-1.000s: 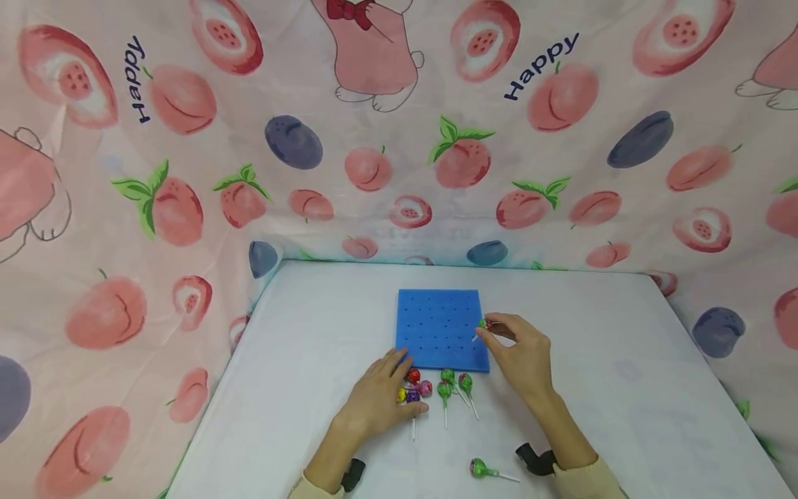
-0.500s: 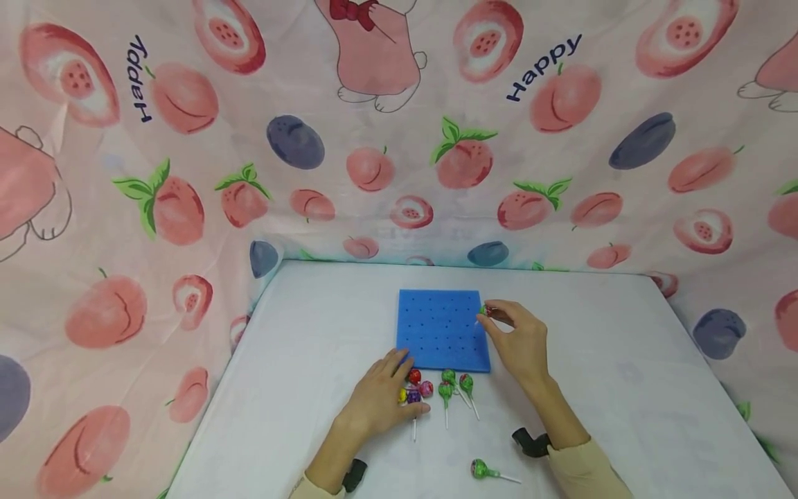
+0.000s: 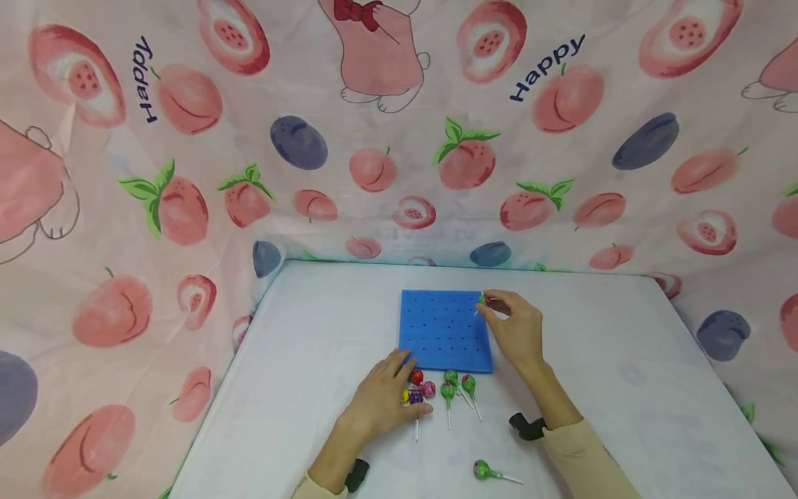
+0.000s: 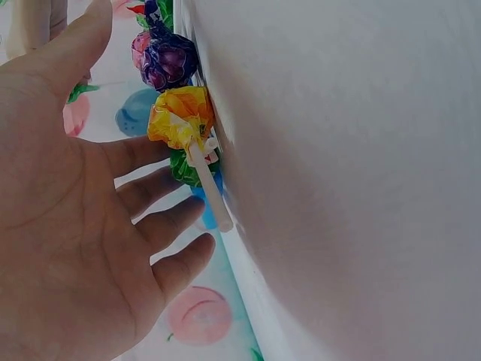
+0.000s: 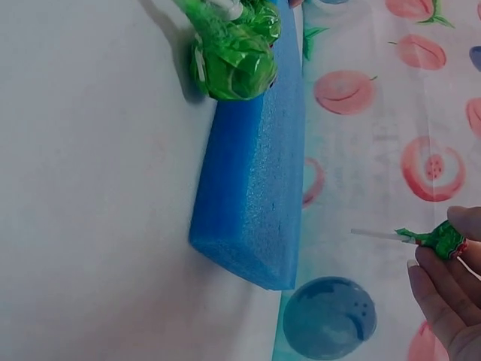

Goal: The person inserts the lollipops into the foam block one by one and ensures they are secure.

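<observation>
My right hand (image 3: pixel 519 334) pinches a green-wrapped lollipop (image 5: pixel 448 241) by its head, above the far right corner of a blue foam board (image 3: pixel 444 326) with rows of small holes. In the right wrist view its white stick points away from the fingers, apart from the board. Fingers spread, my left hand (image 3: pixel 379 396) lies by the board's near left corner, its fingertips touching or close to it. Beside that palm sit several mixed lollipops, among them a yellow one (image 4: pixel 180 116), a purple one (image 4: pixel 169 62) and a red one (image 3: pixel 416 376); the hand partly hides them.
Several green lollipops (image 3: pixel 448 392) lie just in front of the board, sticks toward me. Another green lollipop (image 3: pixel 482 470) lies alone nearer the front. All rest on a white table (image 3: pixel 623 388), backed by a fruit-print cloth (image 3: pixel 399 159).
My right hand has moved away from me along the board's right side to its far corner, carrying the green lollipop. The left hand stays in place.
</observation>
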`<action>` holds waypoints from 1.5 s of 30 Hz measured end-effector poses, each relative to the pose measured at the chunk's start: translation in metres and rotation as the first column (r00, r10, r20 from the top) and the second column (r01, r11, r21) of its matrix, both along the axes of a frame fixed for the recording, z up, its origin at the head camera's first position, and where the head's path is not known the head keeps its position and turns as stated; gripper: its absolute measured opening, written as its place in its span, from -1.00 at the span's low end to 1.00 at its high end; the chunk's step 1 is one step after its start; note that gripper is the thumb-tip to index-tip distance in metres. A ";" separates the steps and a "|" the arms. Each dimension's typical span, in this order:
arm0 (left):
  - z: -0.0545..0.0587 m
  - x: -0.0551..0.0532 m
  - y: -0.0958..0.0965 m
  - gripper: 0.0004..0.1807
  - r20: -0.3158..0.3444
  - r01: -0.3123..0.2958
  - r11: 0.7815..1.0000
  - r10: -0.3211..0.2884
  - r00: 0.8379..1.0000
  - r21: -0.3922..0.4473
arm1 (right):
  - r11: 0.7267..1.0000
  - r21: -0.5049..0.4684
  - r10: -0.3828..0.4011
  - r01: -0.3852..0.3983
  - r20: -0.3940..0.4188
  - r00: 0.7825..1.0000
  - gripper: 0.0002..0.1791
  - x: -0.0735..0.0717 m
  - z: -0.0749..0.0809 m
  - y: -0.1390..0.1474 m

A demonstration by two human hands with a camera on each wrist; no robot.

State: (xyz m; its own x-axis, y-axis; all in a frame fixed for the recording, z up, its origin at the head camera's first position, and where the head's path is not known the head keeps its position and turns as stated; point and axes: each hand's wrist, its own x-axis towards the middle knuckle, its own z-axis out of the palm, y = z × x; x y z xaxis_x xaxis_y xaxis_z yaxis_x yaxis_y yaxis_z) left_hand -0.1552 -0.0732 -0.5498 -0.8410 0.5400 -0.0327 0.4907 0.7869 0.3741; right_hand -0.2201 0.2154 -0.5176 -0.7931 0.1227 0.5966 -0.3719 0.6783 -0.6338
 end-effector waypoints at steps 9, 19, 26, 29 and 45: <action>0.001 -0.001 0.000 0.01 -0.011 0.006 1.000 -0.006 1.000 -0.010 | 1.000 -0.009 -0.006 0.006 0.014 1.000 -0.66 -0.010 -0.006 0.002; 0.000 0.001 -0.001 0.03 -0.008 0.003 1.000 -0.003 1.000 -0.004 | 1.000 0.026 0.002 -0.003 0.020 1.000 -0.66 -0.018 -0.017 0.000; 0.000 0.002 -0.003 0.03 -0.032 0.012 0.999 -0.011 0.999 0.036 | 1.000 0.028 -0.001 0.000 0.031 1.000 -0.65 -0.026 -0.020 0.000; 0.002 0.002 -0.002 0.03 -0.024 0.008 0.999 -0.008 1.000 0.037 | 1.000 0.026 -0.005 0.004 0.028 1.000 -0.65 -0.029 -0.020 0.000; 0.002 0.002 0.000 0.03 -0.003 -0.002 1.000 0.002 1.000 0.014 | 1.000 0.020 -0.021 0.019 0.088 0.996 -0.68 -0.031 -0.026 -0.001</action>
State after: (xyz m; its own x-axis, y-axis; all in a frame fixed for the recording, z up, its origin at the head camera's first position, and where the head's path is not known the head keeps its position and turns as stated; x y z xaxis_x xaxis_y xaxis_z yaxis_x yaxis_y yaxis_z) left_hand -0.1529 -0.0733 -0.5481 -0.8424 0.5384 -0.0223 0.4901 0.7826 0.3838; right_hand -0.2515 0.2147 -0.5435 -0.8400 0.1283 0.5272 -0.3014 0.6977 -0.6499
